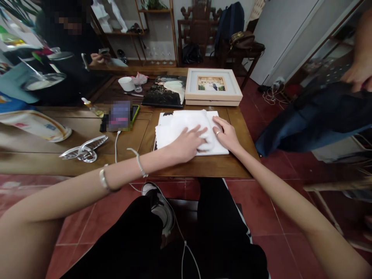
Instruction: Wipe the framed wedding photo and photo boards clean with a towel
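- The white, soft-looking cloth [186, 119] lies loosely spread over a thin, flat white panel with dark patches at its left edge [222, 150], near the front edge of the brown wooden table [229, 166], straight ahead of the person.
- The left hand [186, 145] rests on the cloth with its fingers spread, clamped on nothing that shows; its fingertips are blurred, so how hard they press I cannot tell.
- The right hand [226, 135], a ring on one finger, lies at the right side of the panel, fingers stretched out and touching the cloth's edge. The hands are apart, though close to each other.
- To handle the cloth well, I would brace the panel with the right hand and let the left palm do the moving — light, even pressure, with fingers flat rather than digging in.
- The cloth looks rumpled near the left fingertips; smoothing that fold first should make contact more even.
- Mind the two bracelets on the left arm — a loose one could drag over the panel's surface.
- Beyond the panel sit a cream box-like frame holding a photo [213, 84] and a glossy dark photo panel with a pale gown [166, 91]; long strokes away from the body might bump them.
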The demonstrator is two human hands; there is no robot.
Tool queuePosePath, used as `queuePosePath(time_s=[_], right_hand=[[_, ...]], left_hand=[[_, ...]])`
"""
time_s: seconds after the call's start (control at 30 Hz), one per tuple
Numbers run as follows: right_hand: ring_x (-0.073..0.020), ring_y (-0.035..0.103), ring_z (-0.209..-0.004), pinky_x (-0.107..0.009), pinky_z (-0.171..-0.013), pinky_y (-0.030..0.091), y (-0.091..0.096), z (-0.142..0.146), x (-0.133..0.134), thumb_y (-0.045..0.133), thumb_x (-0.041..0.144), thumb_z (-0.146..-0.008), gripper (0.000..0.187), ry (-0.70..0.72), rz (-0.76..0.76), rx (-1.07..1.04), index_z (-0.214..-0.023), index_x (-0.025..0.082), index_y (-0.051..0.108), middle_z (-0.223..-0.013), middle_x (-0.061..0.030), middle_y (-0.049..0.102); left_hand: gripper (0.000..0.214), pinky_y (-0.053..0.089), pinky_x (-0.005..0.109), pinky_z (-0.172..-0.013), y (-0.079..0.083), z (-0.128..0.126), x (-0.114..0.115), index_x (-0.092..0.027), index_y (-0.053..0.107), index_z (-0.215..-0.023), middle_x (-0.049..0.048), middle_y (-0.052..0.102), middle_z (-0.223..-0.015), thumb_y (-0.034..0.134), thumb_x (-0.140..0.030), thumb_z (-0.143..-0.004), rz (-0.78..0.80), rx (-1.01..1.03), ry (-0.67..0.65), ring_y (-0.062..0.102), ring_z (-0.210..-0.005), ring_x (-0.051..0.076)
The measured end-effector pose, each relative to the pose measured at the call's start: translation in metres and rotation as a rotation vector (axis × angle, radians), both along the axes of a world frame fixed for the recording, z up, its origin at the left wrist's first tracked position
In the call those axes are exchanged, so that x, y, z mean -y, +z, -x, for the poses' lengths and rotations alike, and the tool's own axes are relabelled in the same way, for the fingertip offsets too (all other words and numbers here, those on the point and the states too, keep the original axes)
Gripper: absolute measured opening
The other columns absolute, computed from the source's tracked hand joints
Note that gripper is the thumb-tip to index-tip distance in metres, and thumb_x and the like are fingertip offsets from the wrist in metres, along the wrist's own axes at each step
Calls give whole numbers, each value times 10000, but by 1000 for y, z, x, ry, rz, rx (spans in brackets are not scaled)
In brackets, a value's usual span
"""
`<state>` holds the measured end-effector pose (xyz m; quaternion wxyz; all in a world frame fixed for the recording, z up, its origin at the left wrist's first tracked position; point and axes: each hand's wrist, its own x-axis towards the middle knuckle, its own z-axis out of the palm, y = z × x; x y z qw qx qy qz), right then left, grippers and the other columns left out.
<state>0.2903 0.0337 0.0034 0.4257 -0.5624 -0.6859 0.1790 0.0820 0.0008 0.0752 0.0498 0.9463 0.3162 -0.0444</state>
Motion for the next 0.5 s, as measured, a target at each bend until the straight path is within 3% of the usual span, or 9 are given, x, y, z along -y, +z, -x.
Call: queuePosePath(time_s=[0.13,0.23,0.37,0.5], right_hand=[[-247,559,-1236,-469,-1095,394,-1,-1,0,486,343,-889,362,-17,-33,-155,-1194,256,660,-1305,-36,636],[-234,558,-1238,-443,-1102,382,-3,-2,-2,441,418,-922,382,-6,-52,-270,-1173,247,672,-1297,-41,642],[-226,543,-1258,-440,-1115,367,-5,-3,-5,435,447,-923,397,-4,-32,-354,-1164,247,677,-1313,-37,632],[-229,552,-1248,-448,-1107,386,-6,-3,-6,492,410,-891,368,6,-23,-282,-1171,262,677,-1307,-26,636]], left_hand=[[543,289,627,-1090,0,-27,-47,-121,527,-1330,169,235,-1579,436,12,-811,-41,-11,115,182,-1458,353],[512,275,654,-1086,0,-49,-51,-142,538,-1326,154,211,-1589,418,9,-852,-76,-43,144,162,-1460,369],[443,293,671,-1069,2,-64,-15,-128,596,-1276,173,220,-1582,446,-4,-877,-111,-102,131,170,-1448,414],[374,329,651,-1065,6,-51,44,-149,639,-1230,171,265,-1567,482,-73,-900,-125,-114,51,218,-1431,427]])
